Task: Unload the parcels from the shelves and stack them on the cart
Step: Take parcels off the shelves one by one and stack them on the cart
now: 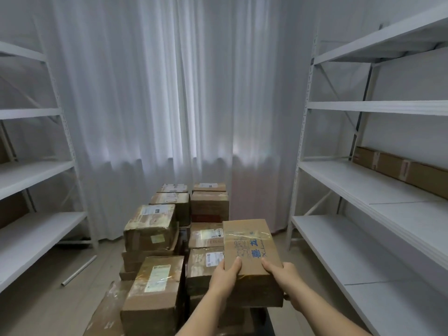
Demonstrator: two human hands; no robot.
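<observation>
Flat brown parcel (pixel 249 258) tilted above stacked parcels (pixel 169 241), cart probably hidden beneath

A storeroom: white metal shelves (pixel 378 180) line both sides, taped cardboard parcels (pixel 155 229) stacked between, curtains (pixel 169 93) behind.

right shelf (pixel 378 187): long flat carton (pixel 400 169) (at back) | floor (pixel 48 301): metal tube (pixel 78 270)

Single head view, facing forward-down, near stacked parcels (pixel 155 251), between shelves (pixel 378 190).
</observation>
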